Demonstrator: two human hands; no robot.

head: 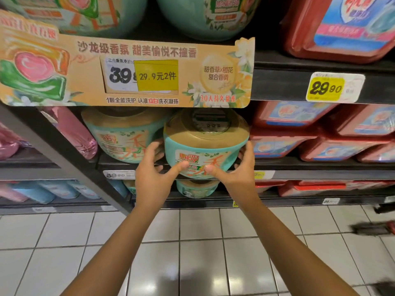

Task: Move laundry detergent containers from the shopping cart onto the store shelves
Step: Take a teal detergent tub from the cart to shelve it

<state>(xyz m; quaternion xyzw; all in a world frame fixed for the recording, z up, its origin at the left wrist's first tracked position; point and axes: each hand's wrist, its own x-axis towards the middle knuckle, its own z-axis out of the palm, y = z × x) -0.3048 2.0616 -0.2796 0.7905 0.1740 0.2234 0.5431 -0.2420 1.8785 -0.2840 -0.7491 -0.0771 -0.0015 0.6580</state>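
Note:
A round teal detergent tub (205, 144) with a tan lid sits at the front edge of the black middle shelf (299, 165). My left hand (152, 169) cups its left side and my right hand (237, 167) its right side, both thumbs pressed on the front label. A second, matching tub (121, 135) stands just to the left on the same shelf. The shopping cart is out of view.
An orange promo sign (128, 69) overhangs the shelf above the tub. Red detergent boxes (320, 135) are stacked to the right, pink pouches (72, 133) to the left. More teal tubs (196, 189) sit on the shelf below. White tiled floor (192, 253) lies underfoot.

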